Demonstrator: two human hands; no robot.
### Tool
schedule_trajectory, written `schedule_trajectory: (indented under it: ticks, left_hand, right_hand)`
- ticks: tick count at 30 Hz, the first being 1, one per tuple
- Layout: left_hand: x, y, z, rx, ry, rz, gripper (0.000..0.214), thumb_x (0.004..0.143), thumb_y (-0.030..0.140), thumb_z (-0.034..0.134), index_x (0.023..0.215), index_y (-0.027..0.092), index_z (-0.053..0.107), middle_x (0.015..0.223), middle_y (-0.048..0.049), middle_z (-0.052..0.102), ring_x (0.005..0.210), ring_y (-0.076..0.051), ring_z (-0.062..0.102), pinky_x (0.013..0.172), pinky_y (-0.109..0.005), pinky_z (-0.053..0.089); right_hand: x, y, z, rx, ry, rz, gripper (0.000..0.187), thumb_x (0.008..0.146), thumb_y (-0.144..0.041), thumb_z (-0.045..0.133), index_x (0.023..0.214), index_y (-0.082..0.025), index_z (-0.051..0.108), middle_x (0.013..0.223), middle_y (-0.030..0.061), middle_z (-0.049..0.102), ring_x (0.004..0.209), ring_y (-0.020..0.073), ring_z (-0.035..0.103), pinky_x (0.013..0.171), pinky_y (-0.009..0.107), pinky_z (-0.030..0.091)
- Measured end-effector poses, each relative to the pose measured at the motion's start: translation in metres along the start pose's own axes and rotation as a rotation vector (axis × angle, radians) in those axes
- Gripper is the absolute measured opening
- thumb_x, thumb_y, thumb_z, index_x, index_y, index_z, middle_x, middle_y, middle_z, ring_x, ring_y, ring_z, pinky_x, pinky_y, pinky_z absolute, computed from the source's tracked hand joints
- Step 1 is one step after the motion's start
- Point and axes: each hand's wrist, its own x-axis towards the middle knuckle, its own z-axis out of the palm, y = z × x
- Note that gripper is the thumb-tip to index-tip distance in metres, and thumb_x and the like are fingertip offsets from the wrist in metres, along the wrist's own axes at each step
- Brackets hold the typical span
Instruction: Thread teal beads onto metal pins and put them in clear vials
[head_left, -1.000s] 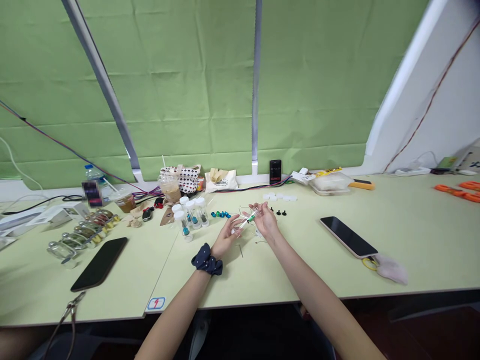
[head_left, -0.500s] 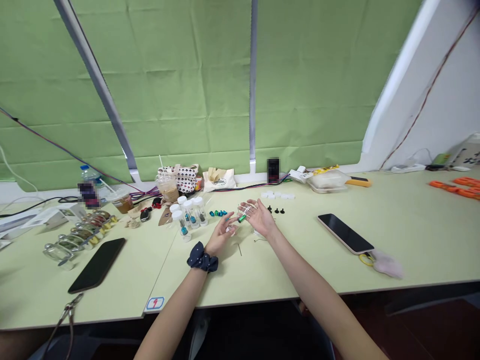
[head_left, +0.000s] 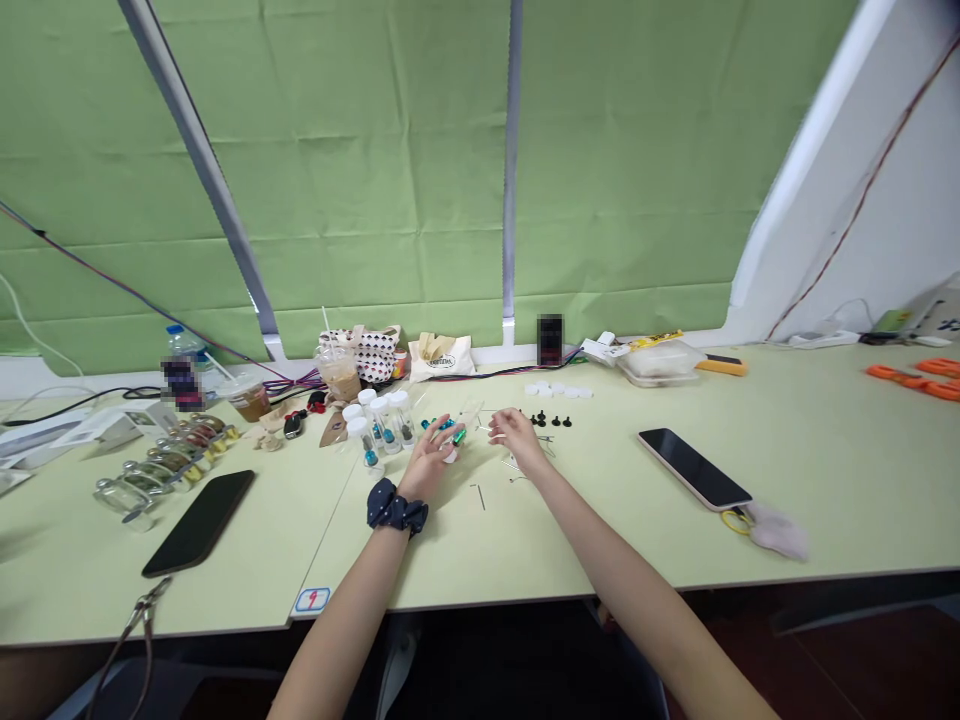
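My left hand [head_left: 429, 462], with a dark dotted scrunchie [head_left: 396, 506] at the wrist, closes on a small shiny green cylinder [head_left: 459, 437] at its fingertips. A white piece [head_left: 451, 455] shows under those fingers, and a blurred clear piece [head_left: 471, 412] lies just beyond. To the right, my right hand [head_left: 517, 440] has its fingers curled together. A thin metal piece [head_left: 484, 428] is by its fingertips; whether they hold it is unclear. Small blue-green parts [head_left: 429, 424] are partly behind my left hand. Thin bent rods [head_left: 478, 496] lie on the table between my forearms.
Clear vials with white caps [head_left: 379, 425] stand left of my hands. Black knobs [head_left: 555, 421] and white caps [head_left: 556, 389] lie at the back right. Phones [head_left: 694, 467] rest on both sides. A rack of glass jars [head_left: 161, 465], drink cups [head_left: 339, 375] and orange scissors [head_left: 911, 380] are farther out.
My right hand has turned from open palm-up to curled fingers. The green cylinder has moved left, from between the hands to my left fingertips. The hands are farther apart.
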Motion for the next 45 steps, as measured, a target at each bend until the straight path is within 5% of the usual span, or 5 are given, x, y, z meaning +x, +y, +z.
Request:
schedule_trajectory:
  ticks: [5, 15, 26, 39, 45]
  left_hand:
    - [0.002, 0.0, -0.013, -0.021, 0.12, 0.017, 0.059, 0.069, 0.019, 0.066, 0.125, 0.023, 0.046, 0.131, -0.0117, 0.05, 0.098, -0.02, 0.058, 0.071, -0.029, 0.046]
    - [0.001, -0.004, -0.014, 0.017, 0.157, -0.009, 0.055, 0.066, 0.019, 0.068, 0.118, 0.02, 0.053, 0.121, -0.0118, 0.057, 0.087, -0.018, 0.059, 0.062, -0.025, 0.044]
    - [-0.001, -0.008, -0.008, 0.169, 0.139, -0.053, 0.059, 0.065, 0.019, 0.068, 0.12, 0.021, 0.05, 0.11, -0.0103, 0.062, 0.098, -0.022, 0.057, 0.063, -0.025, 0.042]
    - [-0.004, -0.005, -0.002, 0.183, 0.023, -0.088, 0.063, 0.066, 0.019, 0.067, 0.125, 0.023, 0.046, 0.113, -0.0108, 0.062, 0.091, -0.02, 0.059, 0.063, -0.025, 0.043]
    - [-0.002, -0.006, -0.003, 0.108, 0.098, -0.086, 0.061, 0.065, 0.017, 0.065, 0.123, 0.021, 0.048, 0.113, -0.0114, 0.062, 0.09, -0.02, 0.059, 0.06, -0.024, 0.042]
  right_hand:
    - [-0.016, 0.011, 0.009, -0.877, -0.5, -0.111, 0.014, 0.057, -0.023, 0.077, 0.064, -0.018, 0.065, 0.08, 0.0016, 0.057, 0.067, 0.0127, 0.054, 0.062, 0.025, 0.042]
    - [-0.033, 0.019, 0.026, -1.171, -0.544, -0.021, 0.017, 0.067, -0.009, 0.067, 0.058, -0.015, 0.055, 0.085, 0.0025, 0.053, 0.067, 0.0115, 0.05, 0.06, 0.023, 0.034]
    - [-0.002, -0.025, -0.013, -0.518, 0.408, -0.447, 0.012, 0.085, -0.034, 0.046, 0.08, -0.023, 0.046, 0.069, -0.0009, 0.052, 0.064, 0.017, 0.047, 0.065, 0.028, 0.034]
    - [-0.004, -0.013, 0.0, -0.691, 0.07, -0.46, 0.03, 0.085, -0.044, 0.047, 0.072, -0.019, 0.057, 0.076, 0.0038, 0.059, 0.065, 0.015, 0.052, 0.058, 0.025, 0.039]
    - [0.033, -0.009, -0.039, -0.996, 0.308, -0.089, 0.031, 0.088, -0.039, 0.037, 0.09, -0.019, 0.061, 0.091, 0.0054, 0.065, 0.076, 0.0162, 0.059, 0.068, 0.026, 0.044]
